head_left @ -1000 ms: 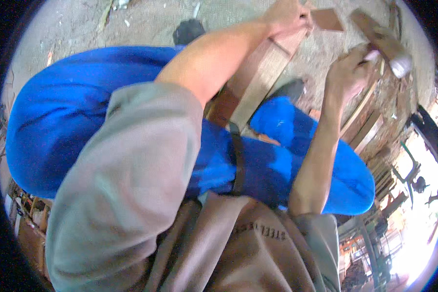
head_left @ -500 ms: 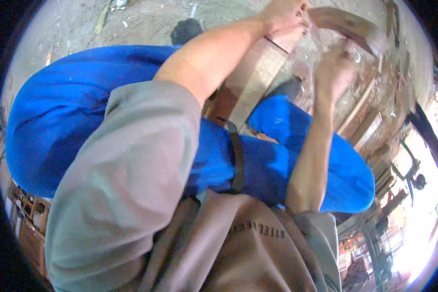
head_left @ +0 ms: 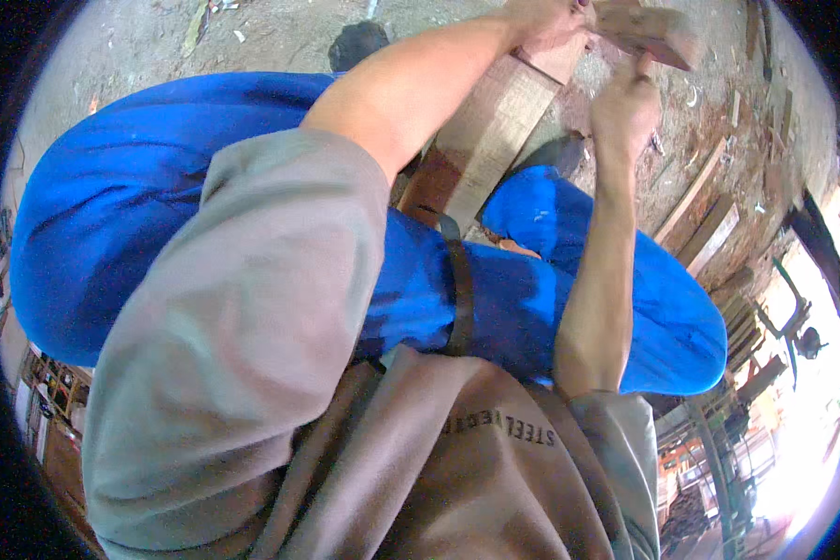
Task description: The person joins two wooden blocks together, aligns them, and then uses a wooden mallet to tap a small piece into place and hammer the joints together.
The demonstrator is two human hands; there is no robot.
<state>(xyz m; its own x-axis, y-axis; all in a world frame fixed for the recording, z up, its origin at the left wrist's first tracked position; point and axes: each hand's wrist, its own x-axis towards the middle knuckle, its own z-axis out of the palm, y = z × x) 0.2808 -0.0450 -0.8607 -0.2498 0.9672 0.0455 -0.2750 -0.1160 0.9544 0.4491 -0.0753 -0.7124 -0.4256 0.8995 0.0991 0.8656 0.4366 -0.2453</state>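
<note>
Its fingers clamped on a mallet (head_left: 658, 39), the right hand (head_left: 623, 117) sits lower right of the left hand (head_left: 543, 23), finger state unclear, near the upper-right end of a slanting timber (head_left: 502, 119).

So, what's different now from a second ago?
The right hand has swung the mallet leftward and slightly up the picture, closer to the left hand. Nothing was visibly let go. The left hand stays by the wooden beam's upper end.
</note>
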